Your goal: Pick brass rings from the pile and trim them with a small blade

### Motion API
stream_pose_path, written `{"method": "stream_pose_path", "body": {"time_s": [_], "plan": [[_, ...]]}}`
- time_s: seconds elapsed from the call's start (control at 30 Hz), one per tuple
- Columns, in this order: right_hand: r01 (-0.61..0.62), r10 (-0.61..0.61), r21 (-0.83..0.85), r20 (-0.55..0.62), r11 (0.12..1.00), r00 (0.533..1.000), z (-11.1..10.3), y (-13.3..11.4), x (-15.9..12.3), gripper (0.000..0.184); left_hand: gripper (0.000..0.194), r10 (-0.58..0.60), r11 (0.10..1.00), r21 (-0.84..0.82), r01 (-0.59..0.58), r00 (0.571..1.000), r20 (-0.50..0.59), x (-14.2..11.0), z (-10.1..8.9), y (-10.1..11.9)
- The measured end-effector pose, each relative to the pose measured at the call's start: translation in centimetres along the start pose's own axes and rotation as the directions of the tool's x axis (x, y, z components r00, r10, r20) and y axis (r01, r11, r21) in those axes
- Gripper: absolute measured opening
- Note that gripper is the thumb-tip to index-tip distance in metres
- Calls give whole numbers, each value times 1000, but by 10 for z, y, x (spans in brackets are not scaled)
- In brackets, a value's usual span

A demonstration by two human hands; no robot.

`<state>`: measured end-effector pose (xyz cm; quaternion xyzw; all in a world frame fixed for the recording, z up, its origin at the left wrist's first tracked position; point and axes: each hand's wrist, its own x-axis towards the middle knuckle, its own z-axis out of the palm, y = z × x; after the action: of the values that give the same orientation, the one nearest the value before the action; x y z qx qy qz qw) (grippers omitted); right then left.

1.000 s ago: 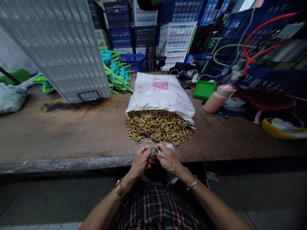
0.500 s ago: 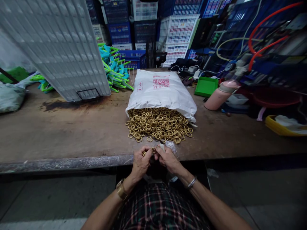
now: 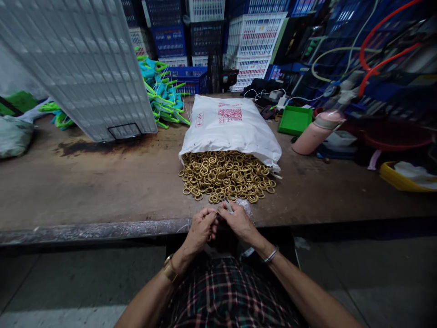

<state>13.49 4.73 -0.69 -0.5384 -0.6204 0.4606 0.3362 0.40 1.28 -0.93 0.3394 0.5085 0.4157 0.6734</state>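
Observation:
My left hand point(image 3: 201, 228) and my right hand point(image 3: 236, 221) meet at the near edge of the brown table point(image 3: 102, 182), fingers pinched together. Between the fingertips sits a small brass ring, mostly hidden, and my right hand also pinches a small pale piece point(image 3: 228, 207). Just beyond my hands lies a heap of brass rings point(image 3: 225, 175) spilling from an open white sack point(image 3: 230, 125) with red print. A bit of clear plastic point(image 3: 246, 207) lies by my right hand.
A large white ribbed panel point(image 3: 78, 64) leans at the left. Green and blue plastic parts point(image 3: 160, 95) lie behind it. A green tray point(image 3: 295, 120), a pink bottle point(image 3: 316, 132), a yellow tray point(image 3: 404, 177) and stacked crates point(image 3: 252, 45) stand at the right and back.
My hands have drawn closer together and slid slightly up toward the ring heap. The loose ring that lay apart near the heap's front edge is no longer separate.

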Motion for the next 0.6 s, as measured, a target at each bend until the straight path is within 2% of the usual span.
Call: {"method": "stream_pose_path", "body": {"time_s": [0.17, 0.27, 0.37, 0.43, 0.6], "plan": [[6, -5, -31, 10, 999, 1000, 0, 4, 0, 20, 30, -31, 993, -114, 33, 999, 24, -2, 1, 3], [49, -49, -188, 3, 981, 999, 0, 9, -2, 21, 30, -17, 990, -141, 19, 1000, 22, -3, 2, 4], [180, -152, -431, 99, 884, 983, 0, 13, -6, 15, 30, 5, 993, -115, -4, 1000, 9, -1, 2, 1], [225, -165, -538, 158, 812, 974, 1, 12, -9, 19, 30, 33, 997, -73, -33, 999, -1, 1, 1, -2], [215, -121, -625, 189, 750, 974, 3, 9, -10, 29, 31, 65, 998, 17, -64, 997, -36, 2, 0, -6]]}}
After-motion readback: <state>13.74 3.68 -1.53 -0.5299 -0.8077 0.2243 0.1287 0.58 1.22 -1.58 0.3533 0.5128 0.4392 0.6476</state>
